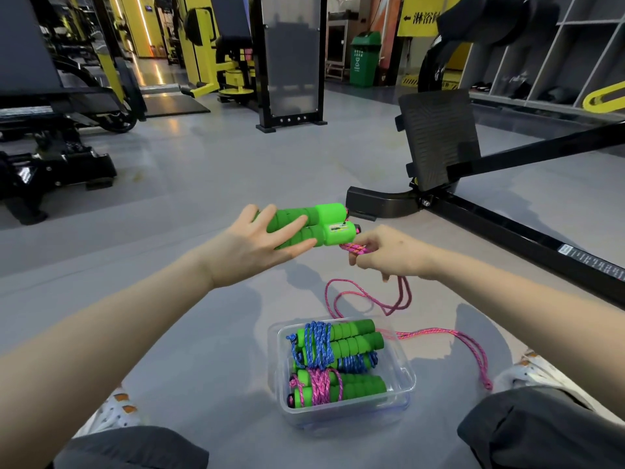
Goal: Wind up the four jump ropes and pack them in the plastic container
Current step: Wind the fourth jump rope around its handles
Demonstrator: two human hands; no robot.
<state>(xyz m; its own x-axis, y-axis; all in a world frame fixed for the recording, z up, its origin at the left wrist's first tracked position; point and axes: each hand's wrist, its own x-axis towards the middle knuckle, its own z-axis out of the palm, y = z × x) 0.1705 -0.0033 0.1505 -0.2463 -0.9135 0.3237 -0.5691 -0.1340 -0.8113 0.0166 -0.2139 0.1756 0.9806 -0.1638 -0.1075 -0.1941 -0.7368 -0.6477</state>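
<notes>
My left hand [252, 247] holds a pair of green foam jump rope handles [324, 225] side by side in the air, with its fingers laid straight across them. Just right of the handles' ends, my right hand [389, 253] pinches the pink rope [355, 248] that comes out of them. The remainder of this pink rope [368, 297] hangs down and trails loose over the floor to the right. Below my hands, the clear plastic container [407, 375] sits on the floor between my knees. Inside it lie wound ropes with green handles, blue-roped ones [319, 343] at the back and a pink-roped one [319, 387] in front.
A black gym machine frame [507, 228] with a footplate [439, 137] stands close on the right, beyond my right hand. More machines stand at the far left and back. My knees and white shoes flank the container on the grey floor [203, 184].
</notes>
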